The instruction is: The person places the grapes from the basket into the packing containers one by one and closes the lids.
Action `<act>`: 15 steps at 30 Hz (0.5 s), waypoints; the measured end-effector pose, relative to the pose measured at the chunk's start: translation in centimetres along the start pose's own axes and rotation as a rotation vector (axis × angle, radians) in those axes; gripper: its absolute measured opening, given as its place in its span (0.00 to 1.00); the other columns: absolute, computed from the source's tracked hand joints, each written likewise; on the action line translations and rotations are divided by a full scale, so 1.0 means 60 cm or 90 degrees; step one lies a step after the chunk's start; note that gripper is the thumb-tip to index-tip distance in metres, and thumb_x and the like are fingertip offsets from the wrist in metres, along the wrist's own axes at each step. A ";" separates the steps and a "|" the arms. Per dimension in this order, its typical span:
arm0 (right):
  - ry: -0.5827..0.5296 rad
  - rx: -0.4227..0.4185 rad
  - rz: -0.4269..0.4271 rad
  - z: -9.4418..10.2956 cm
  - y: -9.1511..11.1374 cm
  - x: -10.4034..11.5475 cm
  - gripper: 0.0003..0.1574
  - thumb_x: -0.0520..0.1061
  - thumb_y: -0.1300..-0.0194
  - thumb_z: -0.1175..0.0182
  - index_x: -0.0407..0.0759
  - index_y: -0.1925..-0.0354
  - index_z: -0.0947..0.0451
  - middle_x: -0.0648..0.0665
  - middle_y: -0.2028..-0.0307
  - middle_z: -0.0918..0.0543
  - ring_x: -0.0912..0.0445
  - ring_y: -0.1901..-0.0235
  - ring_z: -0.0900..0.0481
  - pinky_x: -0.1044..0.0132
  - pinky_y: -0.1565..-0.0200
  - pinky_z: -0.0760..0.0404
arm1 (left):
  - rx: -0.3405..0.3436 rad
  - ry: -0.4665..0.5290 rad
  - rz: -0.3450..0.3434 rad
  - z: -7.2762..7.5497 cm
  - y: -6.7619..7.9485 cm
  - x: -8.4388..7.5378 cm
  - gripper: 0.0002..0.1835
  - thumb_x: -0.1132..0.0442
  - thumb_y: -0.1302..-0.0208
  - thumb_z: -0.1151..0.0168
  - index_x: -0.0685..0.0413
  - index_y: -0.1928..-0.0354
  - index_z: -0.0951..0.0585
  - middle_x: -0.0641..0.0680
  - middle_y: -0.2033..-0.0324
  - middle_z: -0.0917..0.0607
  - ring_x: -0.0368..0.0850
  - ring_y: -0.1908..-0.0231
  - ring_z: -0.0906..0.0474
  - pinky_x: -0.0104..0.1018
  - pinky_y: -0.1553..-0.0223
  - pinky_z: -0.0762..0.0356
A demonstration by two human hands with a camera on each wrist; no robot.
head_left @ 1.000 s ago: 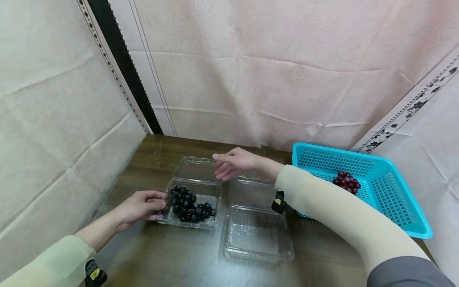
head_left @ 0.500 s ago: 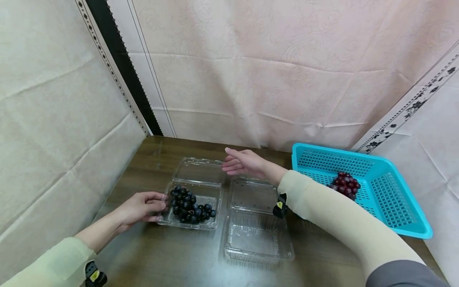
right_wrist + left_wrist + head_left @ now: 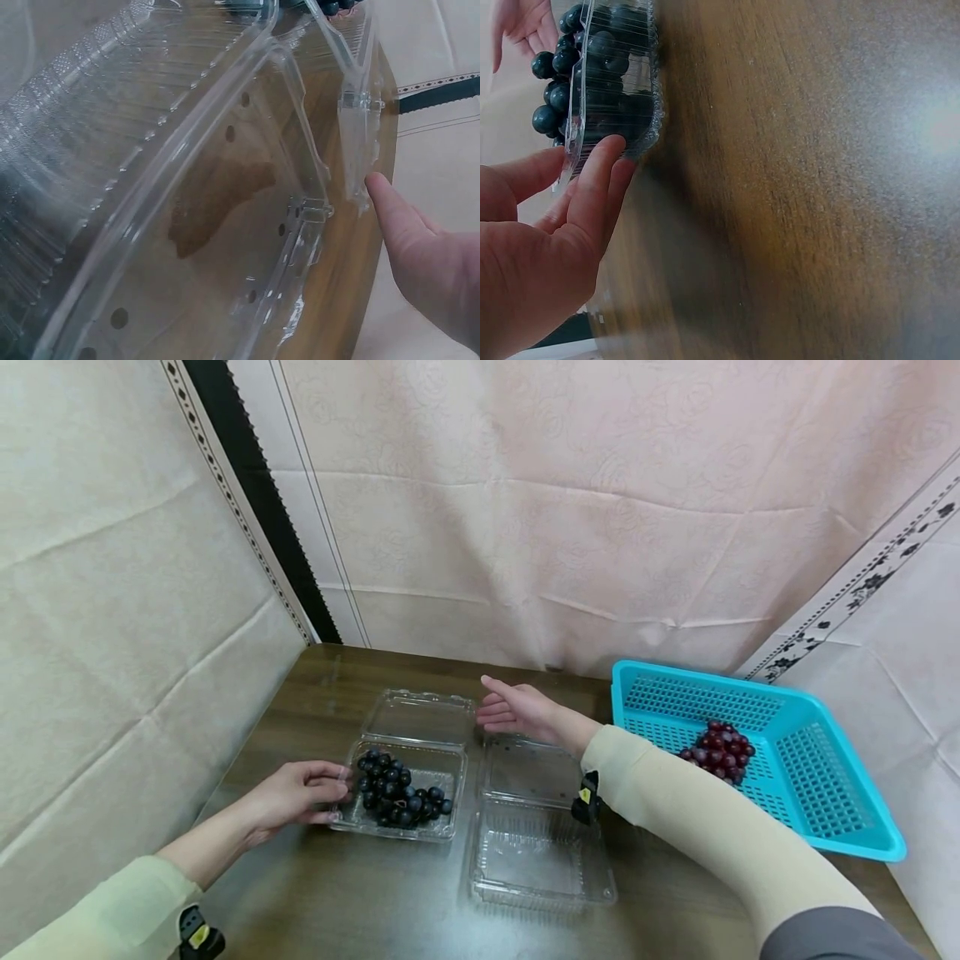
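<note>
My left hand [image 3: 300, 789] pinches the left wall of a clear plastic clamshell container [image 3: 442, 772]. In the left wrist view the thumb is at the rim and the fingers [image 3: 596, 184] lie along the outer side. A bunch of black grapes [image 3: 390, 787] lies in this container, and its lid [image 3: 420, 718] is folded back, away from me. Just right of that lid, my right hand [image 3: 521, 710] is held with straight fingers and raised thumb, holding nothing. Below it is the raised lid of a second clamshell container [image 3: 532, 860], whose tray has nothing in it.
To the right, a blue plastic basket [image 3: 832, 777] holds a bunch of red grapes [image 3: 720, 752], partly covered by my right sleeve [image 3: 675, 789]. Pale cloth [image 3: 510, 527] hangs behind the wooden table [image 3: 337, 893] and at its sides.
My right hand has shifted right, from over the grape container's lid to beside its right corner, and its thumb now points up. The left hand and both containers stay in place.
</note>
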State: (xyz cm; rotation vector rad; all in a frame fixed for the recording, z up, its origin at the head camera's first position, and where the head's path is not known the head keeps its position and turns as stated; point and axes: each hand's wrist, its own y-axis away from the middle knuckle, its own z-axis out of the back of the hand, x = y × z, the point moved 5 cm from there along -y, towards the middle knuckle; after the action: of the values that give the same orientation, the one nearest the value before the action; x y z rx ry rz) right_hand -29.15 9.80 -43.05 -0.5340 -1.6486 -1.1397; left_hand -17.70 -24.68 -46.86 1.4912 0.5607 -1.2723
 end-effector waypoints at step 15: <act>-0.027 -0.008 -0.044 0.003 -0.018 -0.033 0.49 0.63 0.13 0.54 0.21 0.22 0.45 0.21 0.28 0.30 0.35 0.27 0.29 0.47 0.26 0.27 | -0.002 0.002 0.001 0.000 -0.001 0.000 0.29 0.67 0.19 0.41 0.78 0.26 0.35 0.74 0.33 0.24 0.55 0.38 0.18 0.43 0.49 0.09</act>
State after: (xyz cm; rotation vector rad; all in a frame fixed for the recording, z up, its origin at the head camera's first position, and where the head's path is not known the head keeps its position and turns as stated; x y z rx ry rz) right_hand -29.32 9.84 -45.31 -0.5152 -1.7088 -1.1980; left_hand -17.74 -24.66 -46.90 1.4914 0.5636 -1.2676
